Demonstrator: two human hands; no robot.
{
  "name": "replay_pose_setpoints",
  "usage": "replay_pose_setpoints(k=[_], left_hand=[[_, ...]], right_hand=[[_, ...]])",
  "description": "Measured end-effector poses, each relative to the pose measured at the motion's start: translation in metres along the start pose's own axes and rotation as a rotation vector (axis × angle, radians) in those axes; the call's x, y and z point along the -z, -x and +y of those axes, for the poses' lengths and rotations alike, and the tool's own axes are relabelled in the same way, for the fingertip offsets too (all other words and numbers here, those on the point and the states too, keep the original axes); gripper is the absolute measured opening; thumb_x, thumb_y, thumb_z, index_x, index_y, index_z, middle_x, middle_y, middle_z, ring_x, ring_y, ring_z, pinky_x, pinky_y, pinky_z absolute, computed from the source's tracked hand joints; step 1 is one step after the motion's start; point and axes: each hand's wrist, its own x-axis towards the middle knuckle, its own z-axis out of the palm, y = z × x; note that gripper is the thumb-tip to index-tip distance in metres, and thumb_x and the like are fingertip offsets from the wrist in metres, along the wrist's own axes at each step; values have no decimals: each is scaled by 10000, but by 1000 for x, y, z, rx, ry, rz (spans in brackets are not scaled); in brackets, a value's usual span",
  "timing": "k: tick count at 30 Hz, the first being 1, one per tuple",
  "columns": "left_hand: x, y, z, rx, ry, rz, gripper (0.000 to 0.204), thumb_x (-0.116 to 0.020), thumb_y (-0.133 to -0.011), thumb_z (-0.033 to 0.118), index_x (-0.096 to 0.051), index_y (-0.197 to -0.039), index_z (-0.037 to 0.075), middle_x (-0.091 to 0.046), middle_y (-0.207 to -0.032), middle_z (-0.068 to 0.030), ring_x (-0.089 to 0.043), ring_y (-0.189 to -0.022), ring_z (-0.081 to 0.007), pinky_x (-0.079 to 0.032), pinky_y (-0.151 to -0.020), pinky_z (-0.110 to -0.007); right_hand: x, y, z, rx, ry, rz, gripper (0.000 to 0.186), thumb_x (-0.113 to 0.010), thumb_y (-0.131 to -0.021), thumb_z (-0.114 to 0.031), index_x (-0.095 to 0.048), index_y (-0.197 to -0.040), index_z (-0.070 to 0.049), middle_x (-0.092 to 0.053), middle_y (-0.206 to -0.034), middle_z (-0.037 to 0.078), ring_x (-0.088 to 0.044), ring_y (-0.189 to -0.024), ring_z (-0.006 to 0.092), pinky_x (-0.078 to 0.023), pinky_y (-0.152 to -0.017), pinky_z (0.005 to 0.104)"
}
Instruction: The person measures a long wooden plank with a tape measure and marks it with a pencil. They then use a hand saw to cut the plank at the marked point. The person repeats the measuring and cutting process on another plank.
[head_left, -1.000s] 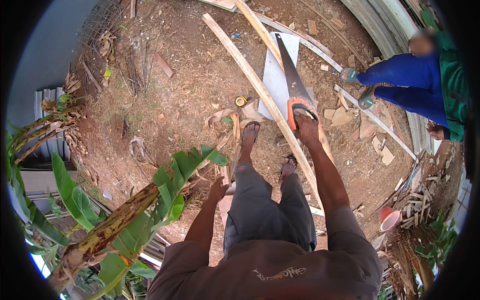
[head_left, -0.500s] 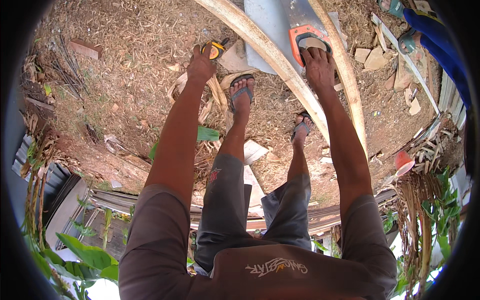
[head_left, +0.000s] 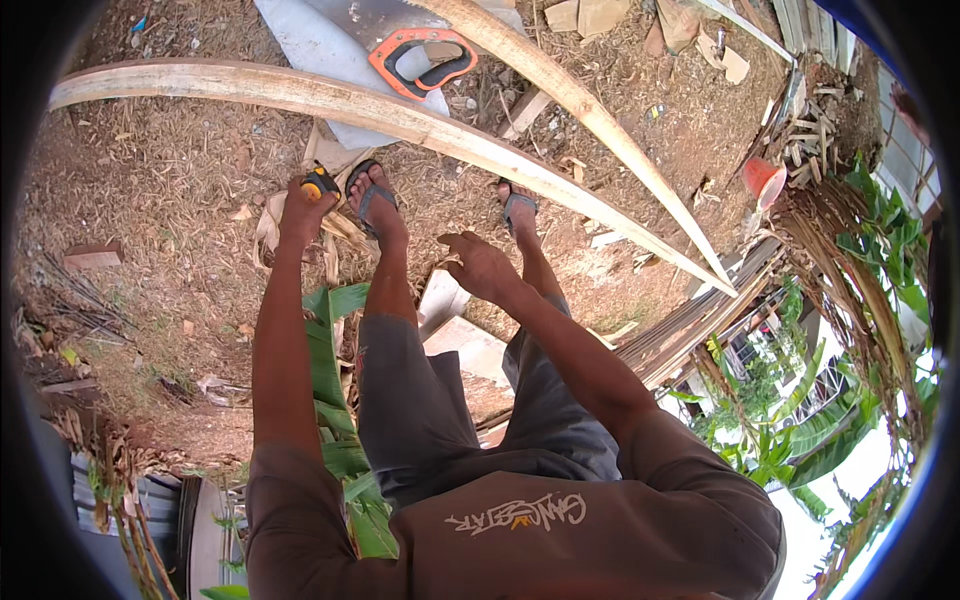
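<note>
My left hand (head_left: 303,212) is closed round a yellow-and-black tape measure (head_left: 320,184), held low just left of my left foot. My right hand (head_left: 484,268) hangs in front of my shins with nothing in it, index finger stretched out and the others loosely bent. Beyond it, a hand saw with an orange-and-black handle (head_left: 384,60) lies on a grey-white sheet (head_left: 312,62). Two long pale wooden boards, a nearer one (head_left: 300,90) and a farther one (head_left: 600,122), stretch across the ground and come together at the right. Both look bent in this wide view.
Dry shavings cover the ground (head_left: 190,170). A brick-coloured block (head_left: 93,255) lies at the left. Toward the right are a red-orange container (head_left: 764,182) and several wood scraps (head_left: 806,145). Stacked planks (head_left: 700,310) and a green banana leaf (head_left: 325,350) lie close to my legs.
My right hand has let go of the saw handle and drawn back toward my legs. The tape measure stays in my left hand. The whole view has turned, shifting the boards and saw leftward.
</note>
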Motion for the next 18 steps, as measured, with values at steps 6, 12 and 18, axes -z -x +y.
replay_pose_setpoints(k=[6,12,18], left_hand=[[-14,233,80,-386,112,-493,760,-776,-810,223,-397,-1441,33,-587,-1229,-168,-622,-1100,-258,-521,-915,-368],[8,391,136,-271,287,-665,747,-694,-909,436,-384,-1514,127,-564,-1244,-122,-608,-1103,-284,-527,-892,-435],[-16,488,179,58,830,-1019,740,-453,-1010,627,-342,-1536,118,-557,-1360,-103,-600,-1215,-253,-536,-933,-433]], right_hand=[[-8,120,-58,-191,-1066,-43,642,-618,-997,-410,-385,-1505,-94,-593,-1272,145,-597,-1107,202,-530,-855,366],[27,260,-95,-167,-1230,129,479,-656,-1003,-333,-462,-1356,-74,-614,-1163,95,-606,-1031,131,-523,-844,298],[59,400,-90,143,-1128,279,541,-688,-966,-388,-497,-1363,-73,-607,-1212,101,-588,-1130,163,-514,-916,309]])
